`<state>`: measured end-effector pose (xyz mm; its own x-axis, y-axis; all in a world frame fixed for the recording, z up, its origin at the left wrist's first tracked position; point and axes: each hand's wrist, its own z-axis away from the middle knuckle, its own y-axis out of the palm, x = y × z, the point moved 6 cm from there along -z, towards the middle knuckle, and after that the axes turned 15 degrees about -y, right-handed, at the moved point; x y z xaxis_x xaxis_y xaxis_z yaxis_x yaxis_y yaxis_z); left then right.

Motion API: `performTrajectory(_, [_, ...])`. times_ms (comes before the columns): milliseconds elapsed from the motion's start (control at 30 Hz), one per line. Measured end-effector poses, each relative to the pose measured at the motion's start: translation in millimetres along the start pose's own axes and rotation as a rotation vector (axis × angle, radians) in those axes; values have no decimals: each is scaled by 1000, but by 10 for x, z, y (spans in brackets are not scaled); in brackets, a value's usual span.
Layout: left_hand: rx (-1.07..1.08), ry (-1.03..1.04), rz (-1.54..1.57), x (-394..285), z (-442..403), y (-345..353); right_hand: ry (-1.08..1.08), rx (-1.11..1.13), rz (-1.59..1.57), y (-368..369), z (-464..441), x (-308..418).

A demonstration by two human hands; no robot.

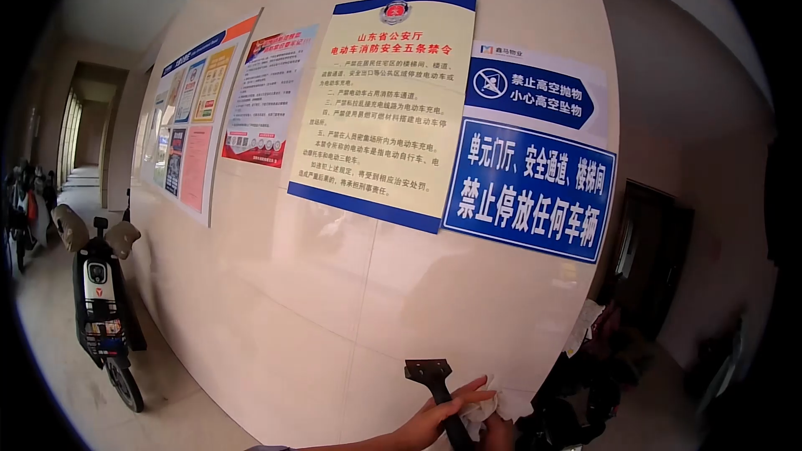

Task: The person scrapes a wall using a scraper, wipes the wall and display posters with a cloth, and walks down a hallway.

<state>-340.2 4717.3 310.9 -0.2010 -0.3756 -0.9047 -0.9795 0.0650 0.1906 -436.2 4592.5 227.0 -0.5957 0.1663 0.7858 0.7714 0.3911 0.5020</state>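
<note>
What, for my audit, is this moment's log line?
left hand: holding scraper | right hand: at white cloth | signs: on wall above

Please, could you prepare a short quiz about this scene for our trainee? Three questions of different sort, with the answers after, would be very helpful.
1. Multiple choice. In the picture, where does the scraper appear?
A) Above the cream notice
B) Lower than the cream notice
C) On the scooter's seat

2. True or false. The scraper's wide head is hidden from view.

3. Short answer. What is seen crumpled and white between the left hand and the right hand?

Key
1. B
2. False: the wide head shows clearly, above the hands in the picture.
3. A tissue or thin cloth; the picture does not settle which.
</note>
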Motion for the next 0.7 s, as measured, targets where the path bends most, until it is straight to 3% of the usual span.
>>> performTrajectory(133, [-310,161,112,-428,281,-949,-417,-45,-208,973,-387,1369])
performTrajectory(200, [-354,174,200,-469,424,-1380,-1026,50,-52,1252,-881,1979])
performTrajectory(233, [-421,183,116,-462,526,-1582,-1429,37,315,1514,-864,2376])
performTrajectory(267, [-466,173,63,-442,639,-1776,-1837,-119,634,1759,-804,2685])
performTrajectory(333, [-546,162,-92,-439,885,-2138,-1801,-350,1052,1839,-1332,2747])
performTrajectory(367, [-707,228,-30,-477,1011,-2274,-1776,-439,1238,1857,-1632,2646])
performTrajectory(400, [-664,182,-90,-505,1065,-2483,-1740,-527,1427,1851,-1822,2579])
performTrajectory(467, [-678,216,-58,-500,1068,-2800,-1357,-1,615,2370,-1630,2350])
performTrajectory(533, [-628,242,-96,-710,834,-2653,-1769,-92,1242,2929,-1380,1970])
performTrajectory(567, [-573,277,-141,-799,732,-2559,-1767,-110,1253,2943,-1403,1969])
performTrajectory(633, [-522,353,-225,-945,633,-2432,-1854,218,1324,3045,-1475,1949])
performTrajectory(700, [-573,425,-270,-1053,821,-2546,-1819,-2,1340,2671,-1747,2348])
